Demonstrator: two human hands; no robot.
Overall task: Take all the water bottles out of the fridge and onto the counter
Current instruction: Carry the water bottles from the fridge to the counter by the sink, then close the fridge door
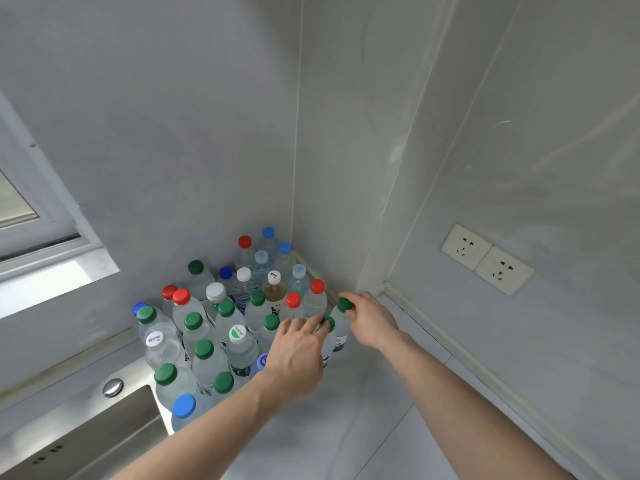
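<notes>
Pinching the green screw cap of a clear plastic water bottle (341, 322) between thumb and fingertips, my right hand (370, 323) comes in from five o'clock, forearm stretched long across the pale grey counter (363, 427). That bottle stands upright at the three o'clock edge of the crowd of clear plastic bottles (221, 327), close to the wall corner. My left hand (298, 355) reaches in from seven o'clock, palm down, fingers spread and nearly straight, the tips resting on the green cap of the neighbouring clear bottle (328, 336), just beside the first; I cannot tell whether they grip it. Both bottles sit on the counter, touching the cluster, whose caps are green, red, blue and white. At eight o'clock from the cluster lies the steel sink (86, 434) with its round silver button. At two o'clock, on the right wall, sit two white wall sockets (486, 259). A white-framed window (41, 230) is at ten o'clock.
</notes>
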